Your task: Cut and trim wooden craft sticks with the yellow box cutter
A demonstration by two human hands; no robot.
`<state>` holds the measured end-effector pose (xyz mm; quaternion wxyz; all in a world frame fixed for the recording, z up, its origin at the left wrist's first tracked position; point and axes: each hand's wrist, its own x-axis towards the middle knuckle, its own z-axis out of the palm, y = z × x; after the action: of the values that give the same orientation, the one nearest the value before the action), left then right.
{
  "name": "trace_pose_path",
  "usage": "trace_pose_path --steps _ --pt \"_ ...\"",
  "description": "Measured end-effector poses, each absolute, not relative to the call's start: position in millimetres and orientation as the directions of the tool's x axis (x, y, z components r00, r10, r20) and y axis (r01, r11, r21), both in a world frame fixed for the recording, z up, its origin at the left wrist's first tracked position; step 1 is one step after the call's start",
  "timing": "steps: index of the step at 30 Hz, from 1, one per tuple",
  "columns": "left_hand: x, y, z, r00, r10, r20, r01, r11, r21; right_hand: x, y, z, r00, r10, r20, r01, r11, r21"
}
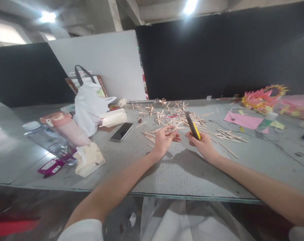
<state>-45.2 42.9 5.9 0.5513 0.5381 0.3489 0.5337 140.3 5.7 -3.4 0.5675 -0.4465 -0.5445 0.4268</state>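
While knife [193,126] in right hand [205,144], bag [87,107] plump

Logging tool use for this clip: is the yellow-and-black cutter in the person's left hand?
No, the yellow-and-black cutter is held in the right hand, and the left hand is apart from it.

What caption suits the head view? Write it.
Right hand holding yellow-black utility knife, left hand near flat pale wooden sticks.
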Motion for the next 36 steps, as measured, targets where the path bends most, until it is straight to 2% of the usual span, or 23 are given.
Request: trace_pose_path --steps 7,9,12,14,18,21,24,27,30,33,36 --pt "-45 42 9 0.235 0.963 0.130 -0.156 -0.094 0.983 141 6 -1 0.033 0.979 0.202 0.035 0.201 -0.979" --pt "-45 42 10 0.321 0.945 0.065 -0.078 -0.042 0.996 142 7 0 0.033 0.978 0.204 0.014 0.203 -0.979" --pt "-47 38 9 0.491 0.870 -0.054 0.155 -0.026 0.988 147 9 2 0.034 0.965 0.259 -0.021 0.260 -0.965" --pt "-47 34 7 0.559 0.827 -0.070 0.337 -0.149 0.930 152 11 4 0.030 0.952 0.304 -0.043 0.305 -0.951" --pt "-47 25 9 0.690 0.719 -0.089 0.562 -0.454 0.691 165 14 15 -0.014 0.940 0.340 -0.004 0.340 -0.940" --pt "-50 24 15 0.706 0.685 -0.181 0.632 -0.493 0.597 177 14 26 -0.061 0.929 0.365 0.135 0.370 -0.919" --pt "-59 32 21 0.687 0.707 -0.167 0.662 -0.515 0.544 194 16 37 -0.175 0.929 0.327 0.283 0.366 -0.887" --pt "-69 46 24 0.653 0.757 -0.031 0.646 -0.535 0.545 214 21 47 -0.318 0.921 0.223 0.463 0.356 -0.811" --pt "-76 56 23 0.750 0.657 0.078 0.521 -0.659 0.542 229 26 60 -0.444 0.882 0.157 0.600 0.423 -0.679" --pt "-75 57 17 0.810 0.586 0.019 0.494 -0.700 0.515 233 28 74 -0.540 0.828 0.153 0.676 0.535 -0.507" --pt "-71 55 10 0.801 0.599 -0.007 0.519 -0.688 0.508 231 24 86 -0.635 0.772 0.036 0.705 0.598 -0.382"
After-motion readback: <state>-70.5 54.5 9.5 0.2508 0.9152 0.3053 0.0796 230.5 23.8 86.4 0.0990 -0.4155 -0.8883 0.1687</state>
